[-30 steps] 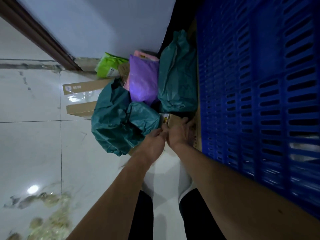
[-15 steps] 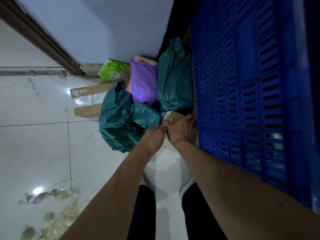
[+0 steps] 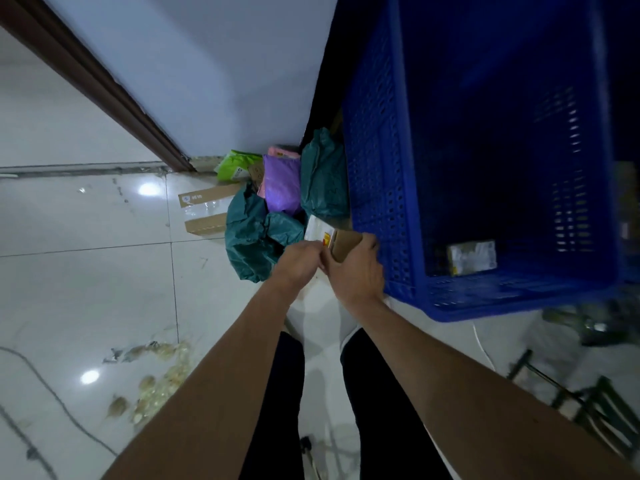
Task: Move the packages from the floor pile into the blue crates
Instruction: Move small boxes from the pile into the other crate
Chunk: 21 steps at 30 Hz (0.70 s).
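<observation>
The person holds a small cardboard box [image 3: 342, 241] with both hands, just beside the near left corner of the blue crate [image 3: 375, 174]. The right hand [image 3: 356, 271] is curled around the brown side of the box, fingers over its far edge. The left hand [image 3: 299, 261] grips the left end, where a white label with a red and yellow mark shows. I think two hands are used because the box sits tight between the pile and the crate wall, so one hand steadies it while the other takes the weight.

The rest of the pile lies on the floor [image 3: 86, 289] on the far side of the hands, against the wall [image 3: 207, 64]: a large teal bag [image 3: 254, 237] on the left, a purple bag [image 3: 281, 187], a second teal bag [image 3: 323, 183] leaning against the crate, a green packet [image 3: 237, 164] and a flat carton [image 3: 207, 211]. The soft bags lean on each other and on the crate, so they may slump when the box comes out.

Inside the crate one wrapped package [image 3: 471, 258] lies at the near end. The task seems to be at an early stage. The next move probably calls for raising the box over the crate rim on the right.
</observation>
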Motion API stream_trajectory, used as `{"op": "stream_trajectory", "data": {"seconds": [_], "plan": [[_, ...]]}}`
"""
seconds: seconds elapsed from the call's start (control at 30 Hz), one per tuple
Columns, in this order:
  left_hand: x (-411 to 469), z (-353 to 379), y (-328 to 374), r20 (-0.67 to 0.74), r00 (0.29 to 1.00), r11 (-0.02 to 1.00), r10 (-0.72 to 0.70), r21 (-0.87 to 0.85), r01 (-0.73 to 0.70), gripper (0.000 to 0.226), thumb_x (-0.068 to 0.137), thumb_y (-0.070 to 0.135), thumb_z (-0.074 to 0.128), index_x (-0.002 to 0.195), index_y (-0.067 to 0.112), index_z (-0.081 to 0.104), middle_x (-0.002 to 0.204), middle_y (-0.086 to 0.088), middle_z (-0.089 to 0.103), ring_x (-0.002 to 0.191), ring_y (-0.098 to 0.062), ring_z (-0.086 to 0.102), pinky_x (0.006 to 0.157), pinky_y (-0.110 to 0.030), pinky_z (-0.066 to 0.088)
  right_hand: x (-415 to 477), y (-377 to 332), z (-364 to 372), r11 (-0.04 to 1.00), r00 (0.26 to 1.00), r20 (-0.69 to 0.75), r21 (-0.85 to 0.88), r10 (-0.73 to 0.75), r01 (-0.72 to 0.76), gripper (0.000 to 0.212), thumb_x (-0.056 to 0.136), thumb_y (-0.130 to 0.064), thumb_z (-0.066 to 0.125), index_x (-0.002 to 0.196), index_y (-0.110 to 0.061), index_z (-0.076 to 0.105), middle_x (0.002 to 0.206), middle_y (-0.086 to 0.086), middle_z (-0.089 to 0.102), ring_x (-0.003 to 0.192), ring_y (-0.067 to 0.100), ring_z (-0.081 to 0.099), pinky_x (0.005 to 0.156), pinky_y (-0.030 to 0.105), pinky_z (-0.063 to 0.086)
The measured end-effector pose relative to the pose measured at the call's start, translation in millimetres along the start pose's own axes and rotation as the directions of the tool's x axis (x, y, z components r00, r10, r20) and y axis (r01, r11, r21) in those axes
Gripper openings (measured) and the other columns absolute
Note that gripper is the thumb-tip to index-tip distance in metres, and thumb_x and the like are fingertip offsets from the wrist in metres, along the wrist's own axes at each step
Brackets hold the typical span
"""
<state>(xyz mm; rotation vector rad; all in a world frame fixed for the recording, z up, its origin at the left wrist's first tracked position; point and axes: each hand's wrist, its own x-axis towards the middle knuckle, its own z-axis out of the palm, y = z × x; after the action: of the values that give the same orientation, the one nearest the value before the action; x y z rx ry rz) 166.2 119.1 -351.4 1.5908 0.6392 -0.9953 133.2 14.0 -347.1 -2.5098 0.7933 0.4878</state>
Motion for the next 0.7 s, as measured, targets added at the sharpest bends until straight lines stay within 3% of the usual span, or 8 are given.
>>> {"op": "stream_trajectory", "data": {"seconds": [0.07,0.17,0.23,0.37,0.43,0.53,0.7], "plan": [[-31,-9,13,-0.033,0.999,0.999,0.011,0.046,-0.010,0.039,0.091,0.012,0.049,0.054,0.016,0.063,0.066,0.000,0.062,0.072,-0.017,0.055,0.069,-0.030,0.041,-30,-9,-29,0.997,0.999,-0.001,0.070,-0.037,0.037,0.072,0.081,-0.060,0.072,0.127,-0.015,0.040,0.121,0.004,0.053,0.102,0.029,0.064,0.072,0.034,0.046],[-76,-21,22,-0.050,0.998,0.992,0.048,0.121,-0.042,0.018,0.089,0.024,0.056,0.082,0.012,0.068,0.085,-0.006,0.066,0.080,-0.020,0.059,0.076,-0.033,0.047,-69,-15,-68,0.990,0.998,0.009,0.133,-0.056,0.055,0.071,0.078,-0.062,0.072,0.125,-0.018,0.042,0.118,0.001,0.054,0.101,0.028,0.064,0.075,0.037,0.050],[-98,-28,24,-0.080,0.996,0.986,0.048,0.164,-0.035,0.030,0.082,0.036,0.059,0.099,0.013,0.069,0.095,-0.009,0.067,0.085,-0.019,0.060,0.078,-0.036,0.050,-88,-16,-90,0.977,0.999,0.004,0.210,-0.047,0.045,0.072,0.076,-0.061,0.073,0.125,-0.018,0.043,0.118,-0.001,0.055,0.100,0.025,0.063,0.079,0.037,0.050],[-126,-43,34,-0.115,0.991,0.983,0.060,0.182,-0.039,0.039,0.077,0.040,0.063,0.101,0.011,0.068,0.089,-0.006,0.067,0.081,-0.019,0.060,0.073,-0.034,0.051,-113,-26,-130,0.926,1.000,-0.011,0.376,-0.025,0.027,0.059,0.078,-0.051,0.075,0.118,-0.020,0.046,0.110,-0.004,0.059,0.094,0.017,0.062,0.077,0.030,0.046],[-139,-45,45,-0.136,0.988,0.987,0.076,0.148,-0.055,0.040,0.078,0.040,0.065,0.103,0.009,0.068,0.097,-0.007,0.071,0.086,-0.020,0.066,0.079,-0.037,0.056,-118,-30,-145,0.898,1.000,-0.021,0.440,-0.022,0.029,0.057,0.076,-0.053,0.075,0.114,-0.022,0.046,0.106,-0.006,0.060,0.091,0.014,0.063,0.079,0.034,0.051],[-160,-44,68,-0.161,0.983,0.995,0.093,0.034,-0.089,0.029,0.092,0.035,0.061,0.105,0.009,0.063,0.098,-0.008,0.066,0.086,-0.022,0.066,0.071,-0.032,0.052,-117,-37,-167,0.853,1.000,-0.009,0.521,-0.021,0.023,0.055,0.077,-0.055,0.074,0.112,-0.024,0.045,0.104,-0.007,0.061,0.091,0.012,0.064,0.082,0.039,0.056],[-176,-43,83,-0.039,0.999,0.980,0.028,-0.195,-0.035,0.049,0.093,0.048,0.061,0.130,0.017,0.053,0.122,-0.006,0.063,0.104,-0.024,0.068,0.088,-0.038,0.053,-109,-34,-204,0.754,0.995,0.095,0.654,0.006,-0.067,0.064,0.075,-0.059,0.073,0.119,-0.021,0.047,0.112,-0.001,0.064,0.096,0.017,0.068,0.082,0.041,0.059]]}}
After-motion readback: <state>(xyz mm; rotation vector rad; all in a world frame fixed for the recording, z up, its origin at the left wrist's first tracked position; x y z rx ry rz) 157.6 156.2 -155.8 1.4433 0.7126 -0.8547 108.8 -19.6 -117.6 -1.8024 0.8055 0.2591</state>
